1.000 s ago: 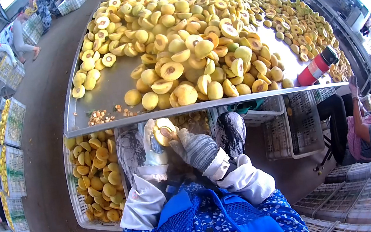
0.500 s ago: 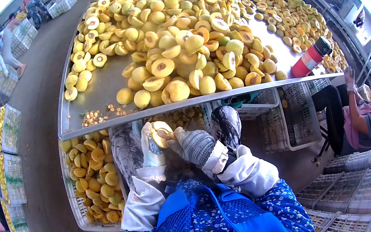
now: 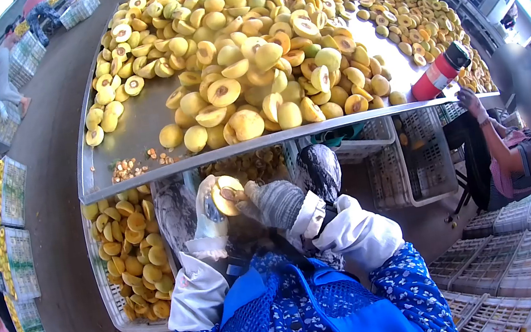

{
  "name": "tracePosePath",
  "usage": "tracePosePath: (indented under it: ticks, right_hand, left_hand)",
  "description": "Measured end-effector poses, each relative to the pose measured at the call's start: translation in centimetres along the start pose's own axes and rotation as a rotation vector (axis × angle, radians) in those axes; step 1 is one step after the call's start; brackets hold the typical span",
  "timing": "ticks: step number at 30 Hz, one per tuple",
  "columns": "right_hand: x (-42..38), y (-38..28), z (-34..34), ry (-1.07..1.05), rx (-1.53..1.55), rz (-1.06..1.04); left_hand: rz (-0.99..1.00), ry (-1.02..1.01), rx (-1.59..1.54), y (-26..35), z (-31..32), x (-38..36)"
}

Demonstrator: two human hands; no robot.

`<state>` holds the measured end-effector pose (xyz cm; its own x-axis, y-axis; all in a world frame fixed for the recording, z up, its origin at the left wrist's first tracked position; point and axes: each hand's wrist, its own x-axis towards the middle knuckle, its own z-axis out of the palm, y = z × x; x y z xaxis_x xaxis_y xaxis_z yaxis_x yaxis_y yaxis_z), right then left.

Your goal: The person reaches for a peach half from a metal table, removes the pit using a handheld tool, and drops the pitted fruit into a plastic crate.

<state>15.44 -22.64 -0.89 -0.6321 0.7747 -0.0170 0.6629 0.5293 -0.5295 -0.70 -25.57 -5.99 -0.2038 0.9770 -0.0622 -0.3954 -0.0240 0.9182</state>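
1. Left hand (image 3: 208, 209) grips yellow round halved fruit (image 3: 226, 195), cut face up, presumably for access.
2. Right hand (image 3: 275, 203) bunched at its 4 o'clock edge; can't tell pinch.
3. Steel desk (image 3: 156, 112): 12 o'clock, within reach.

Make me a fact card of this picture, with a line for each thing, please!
Left hand: gloved, holding a cut fruit
Right hand: gloved, fingers by the cut fruit; too blurry to tell if they grip anything
Table: shiny metal
Fruit pile: yellow, many pieces cut open
Little bits: brown and whitish, near the table's front edge
Bottle: red, black top, tilted
Crate: white, holding cut fruit
Co-worker: at the right, one hand near the bottle
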Motion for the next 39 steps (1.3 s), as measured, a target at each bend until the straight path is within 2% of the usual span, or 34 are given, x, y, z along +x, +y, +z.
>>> tracePosePath:
  ticks: [3,5,7,9,10,11,13,14,15,18,19,21,24,27,34,37,39]
  right_hand:
    - [0.0,1.2,-0.3,-0.091,-0.034,-0.065]
    - [0.0,1.8,-1.0,-0.2,-0.068,-0.081]
    - [-0.2,2.2,-1.3,-0.258,-0.031,-0.092]
    - [-0.7,2.6,-1.1,-0.301,0.003,-0.129]
    - [-0.8,2.5,-0.9,-0.367,-0.032,-0.091]
    - [-1.2,2.8,-0.1,-0.354,-0.004,-0.095]
    - [-2.3,2.5,1.6,-0.259,0.108,-0.091]
    - [-2.1,1.1,0.7,-0.455,0.264,0.076]
    - [-2.8,0.9,2.5,-0.33,0.187,-0.02]
    - [-4.1,0.0,5.7,-0.179,0.29,-0.006]
    - [-4.8,-0.4,6.2,-0.177,0.2,0.037]
    - [-5.3,-0.9,6.7,-0.062,0.322,0.009]
    - [-5.5,-1.8,5.9,-0.104,0.183,0.061]
    - [-5.7,-1.4,6.1,-0.101,0.207,0.045]
    - [-5.8,-0.8,6.2,-0.135,0.243,0.049]
    - [-5.4,-0.3,6.2,-0.135,0.258,0.043]
    - [-5.4,-0.7,5.4,-0.116,0.27,0.004]
  left_hand:
    - [-0.001,-0.095,-0.042,-0.1,-0.6,-0.5]
    - [0.01,-0.286,0.081,-0.4,-1.2,-0.3]
    - [0.021,-0.584,0.369,-2.1,-4.3,1.8]
    - [-0.101,-0.708,0.357,-2.1,-4.4,1.4]
    - [-0.133,-0.675,0.317,-1.6,-4.9,0.1]
    - [-0.162,-0.645,0.277,1.9,-3.1,-1.1]
    - [-0.208,-0.785,0.307,3.6,-3.5,-1.0]
    - [-0.204,-0.811,0.293,3.7,-4.0,-0.9]
    - [-0.2,-0.836,0.28,3.8,-4.4,-1.1]
    - [-0.219,-0.851,0.422,4.8,-5.0,-1.8]
    - [-0.066,-0.94,0.511,4.0,-6.3,-1.3]
    - [0.066,-0.917,0.606,4.5,-6.0,-2.0]
    - [0.257,-0.875,0.619,3.5,-6.1,-2.6]
    - [0.377,-0.844,0.661,2.7,-6.1,-2.6]
    - [0.045,-0.975,0.584,3.3,-5.8,-2.1]
    - [0.014,-0.831,0.679,1.5,-6.7,-2.4]
    - [0.136,-0.847,0.583,1.6,-6.7,-2.5]
